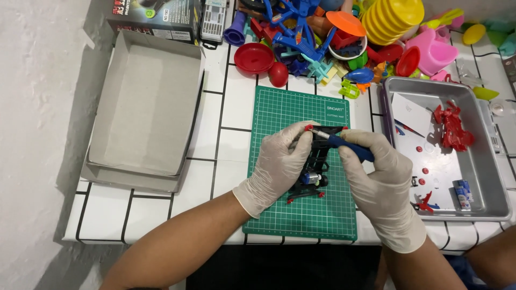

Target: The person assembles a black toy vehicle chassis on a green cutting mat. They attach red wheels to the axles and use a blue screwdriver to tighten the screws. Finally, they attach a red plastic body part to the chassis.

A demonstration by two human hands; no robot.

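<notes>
Head view of a white-tiled desk with a green cutting mat (301, 215) at its near edge. A small black toy-car chassis (313, 171) stood on the mat's middle, its long axis running from the near edge toward the far edge, with red hubs at its near end. The left hand (279, 164), gloved, was curled around the chassis's left side and far end, fingers closed on it. The right hand (376, 182), also gloved, was closed about a blue-handled screwdriver (344, 144), whose shaft lay nearly level and pointed leftward, its tip meeting the chassis's far end just beside the left fingertips. Thus the tool's axis crossed the chassis's axis almost squarely, and both hands touched or adjoined the chassis, the left one more fully. Toward the right edge lay a metal tray (486, 212) holding red parts; toward the left edge, an open cardboard box (145, 102); along the far edge, heaped coloured plastic toys (344, 37).
</notes>
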